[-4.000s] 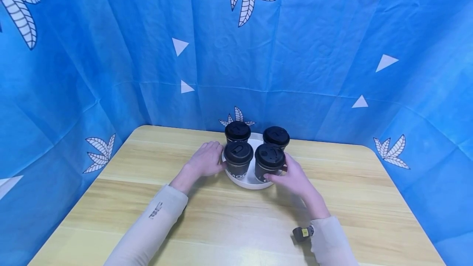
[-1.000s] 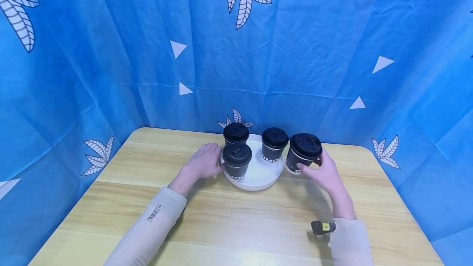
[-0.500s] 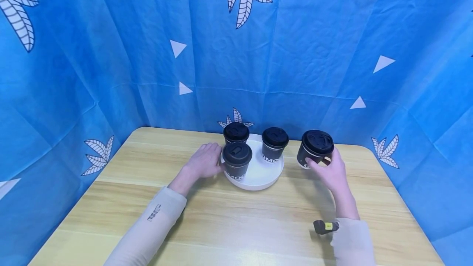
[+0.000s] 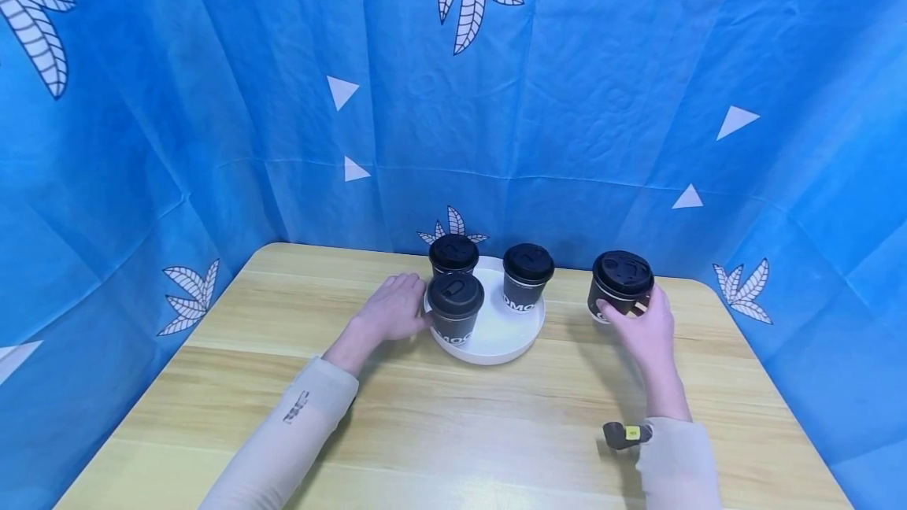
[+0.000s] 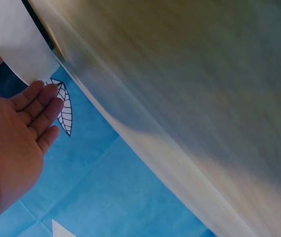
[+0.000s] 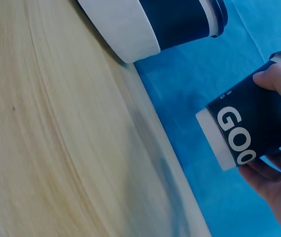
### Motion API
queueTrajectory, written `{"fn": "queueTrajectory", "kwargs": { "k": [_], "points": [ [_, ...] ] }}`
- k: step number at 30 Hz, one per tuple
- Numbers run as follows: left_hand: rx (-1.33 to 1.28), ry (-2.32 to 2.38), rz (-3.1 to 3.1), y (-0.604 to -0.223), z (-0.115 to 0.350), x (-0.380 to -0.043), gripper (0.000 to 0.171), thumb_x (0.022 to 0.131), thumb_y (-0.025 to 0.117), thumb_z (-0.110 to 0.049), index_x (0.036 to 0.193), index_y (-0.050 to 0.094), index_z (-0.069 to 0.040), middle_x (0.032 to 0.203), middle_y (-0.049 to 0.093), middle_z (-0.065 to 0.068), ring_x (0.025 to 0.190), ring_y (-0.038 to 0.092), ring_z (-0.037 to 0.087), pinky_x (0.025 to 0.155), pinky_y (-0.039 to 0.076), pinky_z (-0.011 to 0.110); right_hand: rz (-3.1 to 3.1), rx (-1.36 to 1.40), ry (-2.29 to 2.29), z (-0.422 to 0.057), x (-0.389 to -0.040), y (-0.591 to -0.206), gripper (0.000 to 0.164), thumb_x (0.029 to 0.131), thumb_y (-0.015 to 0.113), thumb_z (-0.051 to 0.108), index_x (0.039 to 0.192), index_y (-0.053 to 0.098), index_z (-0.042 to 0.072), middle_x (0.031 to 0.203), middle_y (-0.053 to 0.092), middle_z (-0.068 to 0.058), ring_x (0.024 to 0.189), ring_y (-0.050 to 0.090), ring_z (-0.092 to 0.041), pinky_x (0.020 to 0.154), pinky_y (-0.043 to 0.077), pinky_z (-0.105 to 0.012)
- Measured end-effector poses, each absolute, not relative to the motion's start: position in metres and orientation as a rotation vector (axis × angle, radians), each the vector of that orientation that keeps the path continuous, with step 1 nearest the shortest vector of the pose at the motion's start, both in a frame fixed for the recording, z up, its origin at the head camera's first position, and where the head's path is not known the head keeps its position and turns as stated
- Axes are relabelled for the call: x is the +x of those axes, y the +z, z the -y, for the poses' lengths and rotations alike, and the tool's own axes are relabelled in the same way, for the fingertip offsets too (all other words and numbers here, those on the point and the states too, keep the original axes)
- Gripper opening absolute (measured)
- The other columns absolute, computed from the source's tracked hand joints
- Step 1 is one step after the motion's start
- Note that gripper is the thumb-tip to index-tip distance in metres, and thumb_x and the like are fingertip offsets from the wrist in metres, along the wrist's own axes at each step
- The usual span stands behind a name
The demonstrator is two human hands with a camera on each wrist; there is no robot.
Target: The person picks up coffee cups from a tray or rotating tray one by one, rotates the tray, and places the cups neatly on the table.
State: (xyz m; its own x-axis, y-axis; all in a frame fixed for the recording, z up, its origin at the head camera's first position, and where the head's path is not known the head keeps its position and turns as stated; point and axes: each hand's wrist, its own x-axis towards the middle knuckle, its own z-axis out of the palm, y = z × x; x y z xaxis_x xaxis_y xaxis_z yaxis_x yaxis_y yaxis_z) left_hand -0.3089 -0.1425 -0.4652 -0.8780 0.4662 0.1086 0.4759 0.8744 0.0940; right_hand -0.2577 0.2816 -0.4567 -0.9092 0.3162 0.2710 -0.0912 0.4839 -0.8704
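Note:
In the head view my right hand (image 4: 648, 329) grips a black lidded paper coffee cup (image 4: 607, 293) to the right of a round white tray (image 4: 496, 345). The right wrist view shows this cup (image 6: 246, 118) tilted, its white base above the tabletop, thumb on one side and fingers on the other. My left hand (image 4: 397, 307) rests at the tray's left edge, with fairly straight fingers (image 5: 42, 106) against the rim in the left wrist view. Three similar cups stand on the tray: a front-left cup (image 4: 453, 325), a back-left cup (image 4: 453, 254) and a back-right cup (image 4: 524, 286).
The wooden table (image 4: 439, 431) runs back to a blue patterned curtain (image 4: 581, 101) that hangs behind it and on both sides. A small dark device with a yellow label (image 4: 627, 435) sits at my right sleeve cuff.
The cup in my right hand has left the tray's front-right spot and travelled right, beyond the rim; over the last second it moved further right. My left hand stays at the tray.

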Motion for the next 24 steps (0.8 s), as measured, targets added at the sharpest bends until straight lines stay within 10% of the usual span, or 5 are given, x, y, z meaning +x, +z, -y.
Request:
{"fn": "queueTrajectory", "kwargs": {
  "k": [24],
  "points": [
    [-0.742,-0.175,2.970,-0.464,0.142,-0.309,0.055,0.091,0.069,-0.047,0.124,0.059,-0.005,0.114,0.058,0.006,0.111,0.052,0.026,0.111,0.041,0.044,2.245,-0.545,1.364,-0.311,-0.258,-0.476,0.091,0.084,0.082,0.019,0.156,0.031,-0.004,0.153,0.041,-0.029,0.140,0.041,-0.045,0.118,0.033,-0.056]
  ]
}}
